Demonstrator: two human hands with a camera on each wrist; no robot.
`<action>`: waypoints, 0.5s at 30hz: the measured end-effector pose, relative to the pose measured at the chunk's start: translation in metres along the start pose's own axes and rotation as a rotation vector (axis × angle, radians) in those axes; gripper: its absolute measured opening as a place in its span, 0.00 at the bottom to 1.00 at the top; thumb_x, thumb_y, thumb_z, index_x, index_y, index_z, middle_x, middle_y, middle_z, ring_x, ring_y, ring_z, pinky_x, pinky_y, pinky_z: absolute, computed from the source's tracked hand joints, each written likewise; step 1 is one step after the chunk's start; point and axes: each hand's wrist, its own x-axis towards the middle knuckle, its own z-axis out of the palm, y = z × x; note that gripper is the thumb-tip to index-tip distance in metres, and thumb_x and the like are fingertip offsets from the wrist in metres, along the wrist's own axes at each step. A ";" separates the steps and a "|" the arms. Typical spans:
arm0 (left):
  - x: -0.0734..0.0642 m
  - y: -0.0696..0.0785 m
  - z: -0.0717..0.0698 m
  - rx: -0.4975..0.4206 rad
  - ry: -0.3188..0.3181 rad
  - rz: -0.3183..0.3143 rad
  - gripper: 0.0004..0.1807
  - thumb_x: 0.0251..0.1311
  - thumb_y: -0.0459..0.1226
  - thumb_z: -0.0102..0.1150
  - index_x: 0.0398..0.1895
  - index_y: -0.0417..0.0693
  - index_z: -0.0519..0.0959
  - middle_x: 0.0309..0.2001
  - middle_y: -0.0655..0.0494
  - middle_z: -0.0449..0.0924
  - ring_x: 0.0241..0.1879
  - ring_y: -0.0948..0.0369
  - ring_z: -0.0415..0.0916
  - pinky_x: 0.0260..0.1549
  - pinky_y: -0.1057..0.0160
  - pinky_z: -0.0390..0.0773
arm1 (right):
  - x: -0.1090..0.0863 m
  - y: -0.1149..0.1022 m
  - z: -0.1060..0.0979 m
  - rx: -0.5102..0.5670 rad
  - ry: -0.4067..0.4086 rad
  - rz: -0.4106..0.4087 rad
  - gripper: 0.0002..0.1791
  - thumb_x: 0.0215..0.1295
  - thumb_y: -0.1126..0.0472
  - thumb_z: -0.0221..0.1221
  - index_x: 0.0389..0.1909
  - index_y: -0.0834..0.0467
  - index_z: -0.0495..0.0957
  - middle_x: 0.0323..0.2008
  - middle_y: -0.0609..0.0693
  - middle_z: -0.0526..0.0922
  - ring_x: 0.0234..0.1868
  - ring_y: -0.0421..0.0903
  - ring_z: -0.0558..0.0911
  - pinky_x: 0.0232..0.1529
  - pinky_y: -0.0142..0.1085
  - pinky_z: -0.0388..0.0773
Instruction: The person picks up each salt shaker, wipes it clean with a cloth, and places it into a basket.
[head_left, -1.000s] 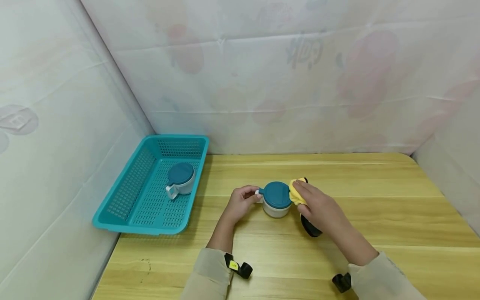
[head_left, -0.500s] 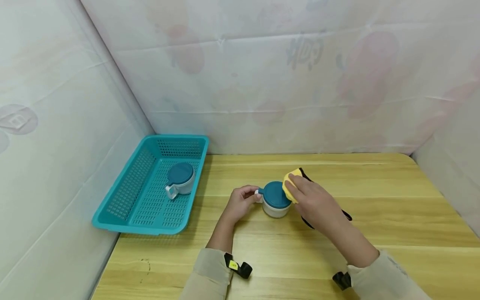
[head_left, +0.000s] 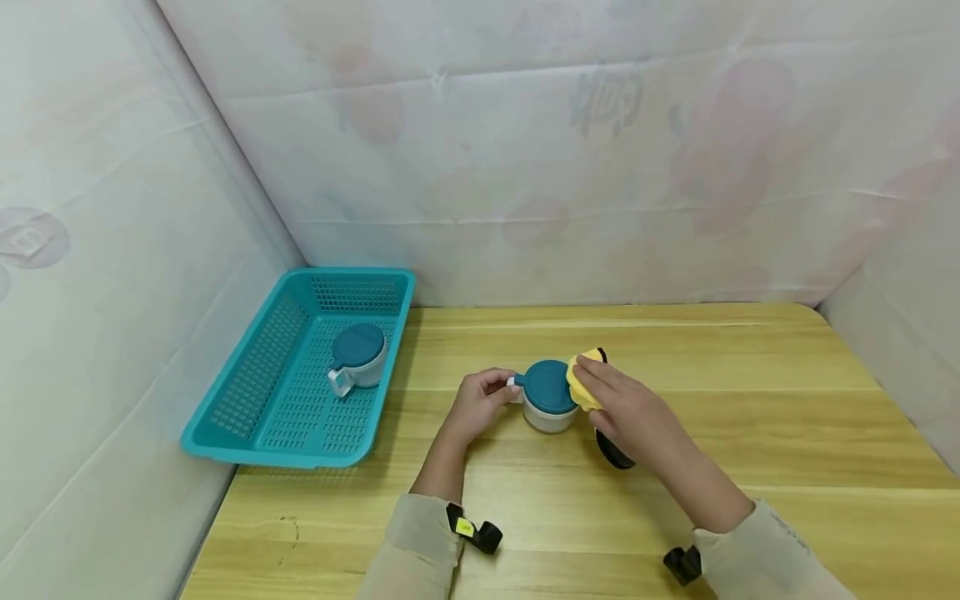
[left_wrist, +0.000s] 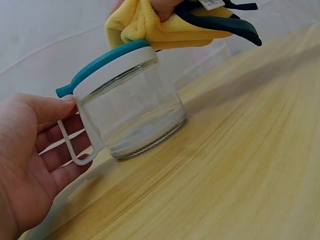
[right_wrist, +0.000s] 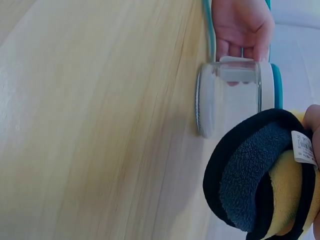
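A glass seasoning jar [left_wrist: 132, 107] with a teal lid [head_left: 549, 386] and a white handle [left_wrist: 75, 150] stands upright on the wooden table. My left hand [head_left: 480, 406] holds that handle, thumb at its top near the lid's tab and fingers behind it. In my right hand [head_left: 636, 417] is a bunched yellow cloth [head_left: 582, 382], its fingers pressing it against the right edge of the lid. A dark grey side and black trim of the cloth [right_wrist: 252, 172] show in the right wrist view, with a white tag [right_wrist: 303, 147].
At the left of the table sits a teal perforated basket [head_left: 288, 457]. Inside it, toward its right wall, lies a second jar [head_left: 362, 347] with the same kind of lid and handle. Printed fabric walls [head_left: 480, 192] rise behind and at both sides of the table [head_left: 765, 417].
My right hand slid the cloth farther over the lid and up, then back down toward the lid's right edge. The left hand and the jar stay in place.
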 end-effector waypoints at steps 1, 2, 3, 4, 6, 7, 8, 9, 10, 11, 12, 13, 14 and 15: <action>0.000 0.000 0.000 -0.001 -0.001 0.001 0.10 0.64 0.34 0.62 0.46 0.41 0.84 0.44 0.48 0.84 0.42 0.63 0.79 0.44 0.66 0.80 | -0.001 0.001 0.000 0.005 0.006 0.002 0.36 0.52 0.69 0.69 0.65 0.66 0.71 0.65 0.61 0.73 0.59 0.59 0.78 0.49 0.49 0.81; 0.000 0.001 0.000 -0.004 -0.002 0.001 0.11 0.64 0.34 0.62 0.47 0.40 0.84 0.44 0.48 0.84 0.42 0.63 0.79 0.44 0.66 0.80 | -0.001 0.001 -0.001 0.011 0.012 0.003 0.36 0.51 0.69 0.68 0.65 0.66 0.71 0.64 0.61 0.73 0.58 0.59 0.78 0.48 0.49 0.81; 0.000 0.001 0.000 -0.004 -0.004 0.003 0.11 0.64 0.34 0.62 0.47 0.40 0.84 0.44 0.47 0.84 0.42 0.63 0.79 0.44 0.66 0.80 | -0.001 0.002 -0.001 0.014 0.016 0.005 0.36 0.51 0.69 0.68 0.64 0.66 0.71 0.64 0.61 0.74 0.58 0.59 0.79 0.47 0.48 0.81; 0.000 0.001 0.000 -0.006 -0.005 0.003 0.11 0.64 0.34 0.62 0.47 0.39 0.84 0.45 0.46 0.84 0.42 0.63 0.79 0.44 0.66 0.81 | -0.002 0.002 -0.001 0.016 0.019 0.005 0.35 0.52 0.69 0.68 0.64 0.66 0.71 0.64 0.61 0.74 0.58 0.59 0.79 0.47 0.48 0.81; 0.000 0.002 0.000 -0.008 -0.007 0.004 0.11 0.64 0.34 0.62 0.48 0.39 0.83 0.45 0.45 0.84 0.42 0.63 0.79 0.43 0.66 0.81 | -0.002 0.003 -0.002 0.014 0.022 0.004 0.35 0.51 0.69 0.68 0.64 0.66 0.72 0.64 0.60 0.74 0.58 0.58 0.79 0.47 0.47 0.81; -0.001 0.002 0.000 -0.010 -0.008 0.005 0.11 0.65 0.34 0.62 0.48 0.39 0.83 0.45 0.45 0.84 0.42 0.63 0.79 0.43 0.66 0.81 | -0.002 0.003 -0.002 0.014 0.023 0.001 0.36 0.51 0.69 0.68 0.64 0.66 0.72 0.64 0.61 0.74 0.58 0.58 0.78 0.47 0.48 0.81; -0.001 0.002 0.000 -0.012 -0.008 0.006 0.11 0.65 0.34 0.61 0.48 0.39 0.83 0.45 0.45 0.84 0.42 0.63 0.79 0.43 0.66 0.81 | -0.001 0.003 -0.003 0.011 0.025 -0.002 0.36 0.51 0.69 0.68 0.65 0.65 0.71 0.65 0.60 0.73 0.59 0.58 0.78 0.48 0.47 0.81; -0.001 0.002 0.000 -0.012 -0.009 0.009 0.12 0.65 0.34 0.62 0.48 0.39 0.83 0.45 0.46 0.84 0.42 0.63 0.79 0.43 0.66 0.81 | 0.000 0.002 -0.003 0.009 0.027 -0.006 0.36 0.52 0.69 0.68 0.65 0.65 0.71 0.65 0.60 0.73 0.59 0.57 0.78 0.49 0.47 0.81; -0.001 0.001 0.000 -0.010 -0.009 0.013 0.12 0.65 0.34 0.61 0.48 0.39 0.83 0.45 0.46 0.84 0.42 0.63 0.79 0.43 0.66 0.81 | 0.001 0.001 -0.004 0.011 0.038 -0.016 0.36 0.51 0.69 0.68 0.65 0.66 0.71 0.65 0.60 0.73 0.59 0.57 0.77 0.49 0.47 0.81; -0.001 0.001 0.000 -0.009 -0.009 0.017 0.12 0.65 0.35 0.61 0.48 0.40 0.83 0.45 0.47 0.84 0.42 0.63 0.79 0.43 0.66 0.81 | 0.002 0.000 -0.005 0.012 0.050 -0.027 0.36 0.50 0.69 0.68 0.64 0.66 0.71 0.64 0.60 0.74 0.59 0.57 0.78 0.49 0.48 0.80; -0.001 0.000 0.000 -0.006 -0.009 0.025 0.12 0.65 0.35 0.61 0.48 0.39 0.83 0.44 0.48 0.84 0.42 0.63 0.79 0.43 0.66 0.81 | 0.004 -0.001 -0.006 0.014 0.061 -0.040 0.37 0.49 0.69 0.69 0.64 0.65 0.71 0.64 0.60 0.74 0.59 0.57 0.77 0.49 0.48 0.80; -0.001 0.000 0.000 0.002 -0.009 0.035 0.12 0.65 0.35 0.61 0.48 0.39 0.83 0.44 0.49 0.84 0.42 0.63 0.79 0.43 0.66 0.81 | 0.006 -0.003 -0.006 0.016 0.072 -0.054 0.37 0.49 0.69 0.69 0.64 0.65 0.72 0.64 0.60 0.74 0.59 0.57 0.77 0.50 0.48 0.80; -0.001 0.000 0.000 0.004 -0.008 0.043 0.12 0.65 0.35 0.61 0.48 0.39 0.83 0.44 0.49 0.84 0.42 0.63 0.79 0.42 0.66 0.81 | 0.009 -0.004 -0.006 0.012 0.081 -0.067 0.38 0.48 0.69 0.70 0.64 0.65 0.72 0.64 0.60 0.74 0.59 0.57 0.78 0.50 0.48 0.80; -0.001 0.000 0.000 0.008 -0.005 0.044 0.12 0.65 0.35 0.61 0.47 0.39 0.83 0.43 0.50 0.84 0.42 0.63 0.79 0.42 0.66 0.81 | 0.011 -0.006 -0.006 0.010 0.087 -0.082 0.39 0.47 0.69 0.71 0.64 0.66 0.72 0.64 0.60 0.74 0.59 0.57 0.78 0.50 0.48 0.80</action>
